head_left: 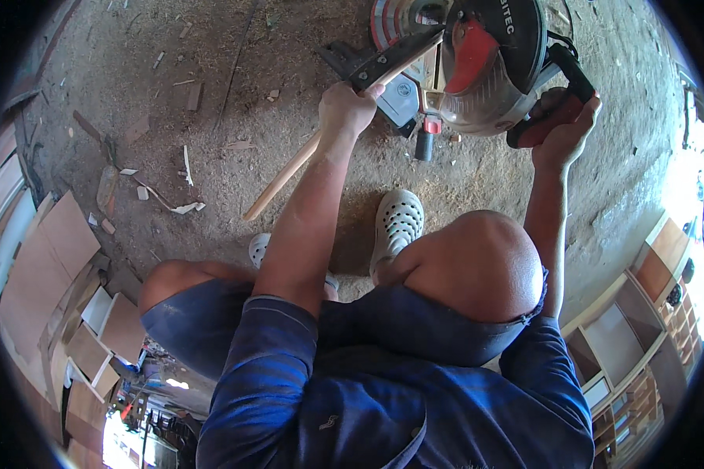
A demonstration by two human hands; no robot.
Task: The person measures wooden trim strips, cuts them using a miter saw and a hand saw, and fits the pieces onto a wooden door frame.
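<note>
A mitre saw (497, 59) stands on the floor at the top of the view, with a black and red head and a clear blade guard (485, 105). My right hand (567, 137) is closed round its black and red handle (541, 129). A long, thin wooden stick (285, 178) lies slantwise along the black fence (391, 59), its upper end reaching the guard. My left hand (348, 109) grips the stick beside the fence; its lower end sticks out past my left forearm. The blade itself is hidden by the guard and head.
Wood scraps (194, 95) and sawdust litter the floor. Board pieces (62, 242) lean at the left, and wooden cabinet frames (622, 324) stand at the lower right. My shoe (399, 223) rests below the saw, close to its red and black clamp knob (425, 141).
</note>
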